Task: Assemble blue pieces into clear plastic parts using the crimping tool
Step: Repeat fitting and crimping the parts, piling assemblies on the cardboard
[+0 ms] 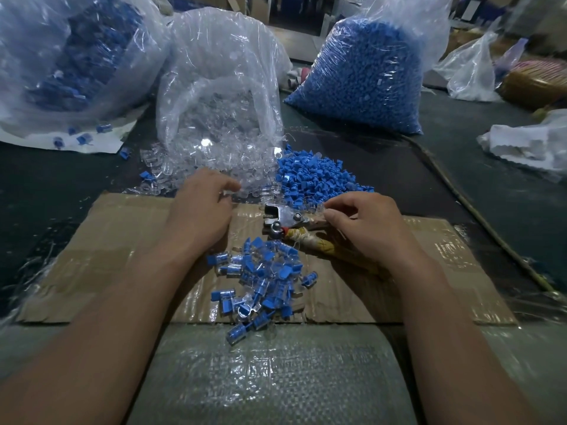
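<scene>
Three bulging bags (221, 87) stand far on your dark table (491, 185), cardboard (107, 240) nearer. Your right hand (365, 222) pinches a clear part (320, 209) over the crimping tool (282, 217), blue pieces (316, 176) just beyond. Your left hand (199, 207) curls at the clear heap (159, 168) (grip blurred, unreadable).

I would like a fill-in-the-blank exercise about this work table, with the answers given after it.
1. The right hand pinches a clear part beside the crimping tool, which lies on ____.
2. The left hand reaches the loose clear parts spilling from a ____.
3. The finished pieces between the forearms hold ____ inserts.
Answers: cardboard; bag; blue.
</scene>
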Demonstrator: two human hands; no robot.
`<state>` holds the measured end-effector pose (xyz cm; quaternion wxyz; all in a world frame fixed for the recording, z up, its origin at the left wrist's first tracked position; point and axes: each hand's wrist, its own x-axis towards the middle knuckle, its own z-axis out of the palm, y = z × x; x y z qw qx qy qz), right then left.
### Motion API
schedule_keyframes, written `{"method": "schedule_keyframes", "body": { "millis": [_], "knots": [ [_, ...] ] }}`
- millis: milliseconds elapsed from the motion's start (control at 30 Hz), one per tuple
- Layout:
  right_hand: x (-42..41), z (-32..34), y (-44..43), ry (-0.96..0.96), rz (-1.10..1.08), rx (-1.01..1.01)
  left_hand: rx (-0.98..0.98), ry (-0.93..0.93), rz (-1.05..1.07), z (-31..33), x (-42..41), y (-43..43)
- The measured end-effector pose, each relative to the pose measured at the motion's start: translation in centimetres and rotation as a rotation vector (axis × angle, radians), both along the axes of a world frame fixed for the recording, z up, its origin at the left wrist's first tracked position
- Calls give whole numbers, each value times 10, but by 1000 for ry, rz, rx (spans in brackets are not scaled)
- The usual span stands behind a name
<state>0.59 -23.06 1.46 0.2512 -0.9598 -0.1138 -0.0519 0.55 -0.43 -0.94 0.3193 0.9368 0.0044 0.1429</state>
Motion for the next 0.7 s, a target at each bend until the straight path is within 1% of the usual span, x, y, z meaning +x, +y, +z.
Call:
{"method": "schedule_keyframes", "body": {
  "millis": [67, 133, 200, 267, 500, 633, 700],
  "knots": [
    [0, 0, -1, -6, 1, -5, -25, -17, 35, 1, -1, 0],
    [0, 0, -1, -5, 2, -8, -18, 24, 32, 1, -2, 0],
    [0, 0, -1, -5, 4, -12, 61, 88, -4, -1, -2, 0],
    [0, 0, -1, -3, 4, -12, 116, 105, -16, -3, -1, 0],
    [0, -1, -2, 11, -7, -1, 21, 21, -11, -2, -4, 1],
    [2, -1, -2, 12, -23, 5, -92, -22, 33, 1, -6, 0],
    [3, -1, -4, -11, -57, 19, -108, -46, 34, 2, -7, -2]
  ]
}}
